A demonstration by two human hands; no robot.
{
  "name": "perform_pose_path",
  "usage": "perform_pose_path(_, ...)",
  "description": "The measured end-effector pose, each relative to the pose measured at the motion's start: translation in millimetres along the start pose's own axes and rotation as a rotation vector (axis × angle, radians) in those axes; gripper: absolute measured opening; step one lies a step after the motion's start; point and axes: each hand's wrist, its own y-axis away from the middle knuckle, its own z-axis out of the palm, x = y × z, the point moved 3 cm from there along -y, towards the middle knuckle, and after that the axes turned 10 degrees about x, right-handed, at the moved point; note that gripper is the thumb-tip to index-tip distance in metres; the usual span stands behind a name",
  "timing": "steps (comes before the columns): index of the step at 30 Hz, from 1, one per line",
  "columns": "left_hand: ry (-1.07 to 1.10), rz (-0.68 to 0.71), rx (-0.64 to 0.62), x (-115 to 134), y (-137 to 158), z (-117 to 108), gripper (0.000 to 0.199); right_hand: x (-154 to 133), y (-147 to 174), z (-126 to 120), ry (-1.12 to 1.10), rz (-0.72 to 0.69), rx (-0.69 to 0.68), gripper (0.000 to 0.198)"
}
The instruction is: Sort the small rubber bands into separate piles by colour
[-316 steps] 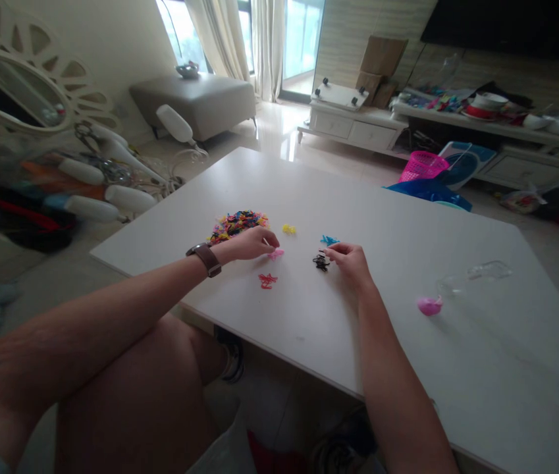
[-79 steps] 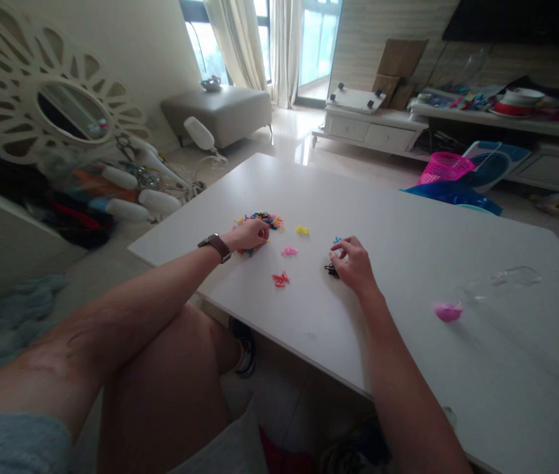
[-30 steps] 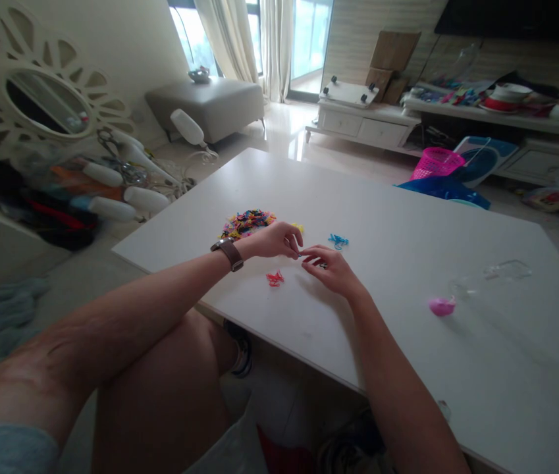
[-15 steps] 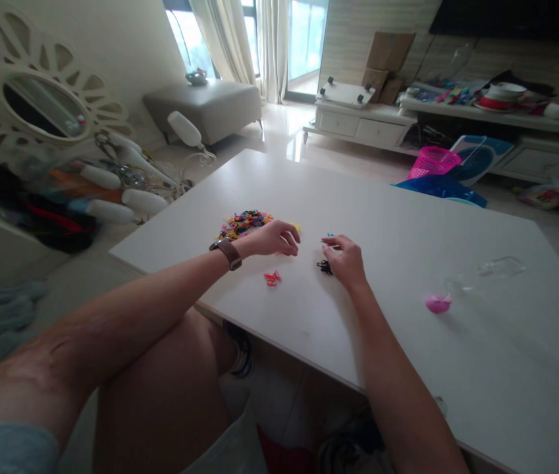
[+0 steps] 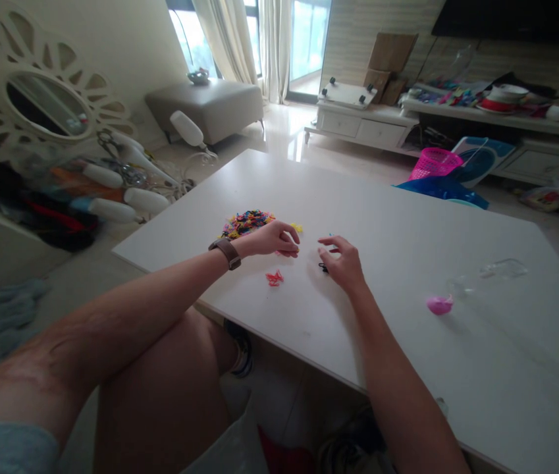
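A mixed pile of small, multicoloured band-like pieces lies on the white table. My left hand hovers just right of it, fingers curled and tips pressed together; something tiny may be between them, too small to name. Behind that hand lie a few yellow pieces, and in front of it a small red group. My right hand is over some black loop-like pieces, partly covering them. Its thumb and forefinger are apart with nothing visible between them. A bit of blue shows behind its fingers.
To the right on the table are a pink rounded object and a clear plastic item. Beyond the far edge stand a pink basket and a blue item. White lamp shades are off the left edge.
My right hand has shifted slightly left, covering more of the black and blue pieces, and its fingertips have parted. My left hand has hardly moved.
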Motion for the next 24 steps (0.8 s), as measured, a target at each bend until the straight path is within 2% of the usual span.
perform_pose_path(3, 0.001, 0.019, 0.001, 2, 1, 0, 0.036, -21, 8, 12, -0.128, -0.093, -0.205, 0.019)
perform_pose_path(6, 0.011, 0.02, -0.006, 3, 3, 0, 0.037, -27, 14, 19, -0.141, -0.131, -0.269, 0.022)
perform_pose_path(10, 0.01, 0.009, -0.018, 3, 4, 1, 0.036, -24, 15, 20, -0.143, -0.125, -0.267, 0.022)
perform_pose_path(14, -0.004, 0.026, -0.012, 2, 2, 0, 0.032, -21, 12, 17, -0.104, -0.097, -0.198, 0.02)
perform_pose_path(21, -0.106, 0.046, -0.002, 3, 1, 2, 0.025, -20, 11, 17, -0.088, -0.109, -0.165, 0.02)
perform_pose_path(24, -0.146, 0.07, 0.043, 6, -1, 1, 0.02, -20, 11, 16, -0.09, -0.113, -0.154, 0.023)
